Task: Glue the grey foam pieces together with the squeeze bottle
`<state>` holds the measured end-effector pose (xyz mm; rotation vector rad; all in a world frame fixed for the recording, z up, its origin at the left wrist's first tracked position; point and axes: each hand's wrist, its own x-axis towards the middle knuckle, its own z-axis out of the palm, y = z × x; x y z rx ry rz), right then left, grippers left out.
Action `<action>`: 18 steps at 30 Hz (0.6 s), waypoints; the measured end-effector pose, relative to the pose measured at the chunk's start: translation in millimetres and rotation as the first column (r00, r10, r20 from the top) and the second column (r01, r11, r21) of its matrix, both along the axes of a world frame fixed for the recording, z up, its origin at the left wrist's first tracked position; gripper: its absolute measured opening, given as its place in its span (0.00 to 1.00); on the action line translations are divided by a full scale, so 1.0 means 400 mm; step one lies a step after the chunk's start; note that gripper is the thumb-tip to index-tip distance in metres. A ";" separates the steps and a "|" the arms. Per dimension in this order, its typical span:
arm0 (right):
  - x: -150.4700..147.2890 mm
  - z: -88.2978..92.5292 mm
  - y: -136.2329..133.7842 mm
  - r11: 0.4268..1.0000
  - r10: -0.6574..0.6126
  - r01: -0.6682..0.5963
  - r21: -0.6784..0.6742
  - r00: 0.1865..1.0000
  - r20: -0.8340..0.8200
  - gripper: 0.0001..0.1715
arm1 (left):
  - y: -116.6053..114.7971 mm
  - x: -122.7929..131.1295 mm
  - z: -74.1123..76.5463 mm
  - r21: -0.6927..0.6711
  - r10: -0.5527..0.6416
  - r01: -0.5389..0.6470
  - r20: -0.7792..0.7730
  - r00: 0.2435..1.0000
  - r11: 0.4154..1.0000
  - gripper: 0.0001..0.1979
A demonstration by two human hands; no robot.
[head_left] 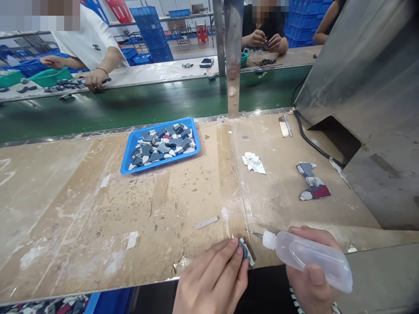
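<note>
Left hand (211, 281) presses its fingertips down on a small grey piece (245, 252) at the near edge of the worktop (163, 209). Right hand (310, 279) is wrapped around a clear squeeze bottle (307, 257), its thin tip just beside the piece. Farther back sits a blue tray (131, 150) of pieces.

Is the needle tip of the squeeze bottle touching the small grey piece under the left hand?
Apart. The head view shows bare bench between the needle tip and the small grey piece.

Clear squeeze bottle (307, 255), needle tip beside small grey-white piece (246, 253) at the bench edge.
</note>
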<state>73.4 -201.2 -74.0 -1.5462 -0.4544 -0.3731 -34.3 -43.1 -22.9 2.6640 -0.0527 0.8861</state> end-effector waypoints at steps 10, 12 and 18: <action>0.014 0.027 -0.006 0.989 0.133 -0.122 0.087 0.980 -0.145 0.15 | 0.009 0.003 -0.020 0.035 0.017 -0.021 0.099 0.995 0.999 0.07; 0.015 0.043 -0.002 0.984 0.166 -0.152 0.089 0.970 -0.178 0.15 | 0.006 0.005 -0.025 -0.011 0.033 -0.032 0.112 0.993 0.999 0.07; 0.028 0.087 0.021 0.988 0.136 -0.135 -0.069 0.991 0.002 0.19 | -0.005 0.004 -0.028 -0.107 0.050 -0.041 0.083 0.995 0.993 0.09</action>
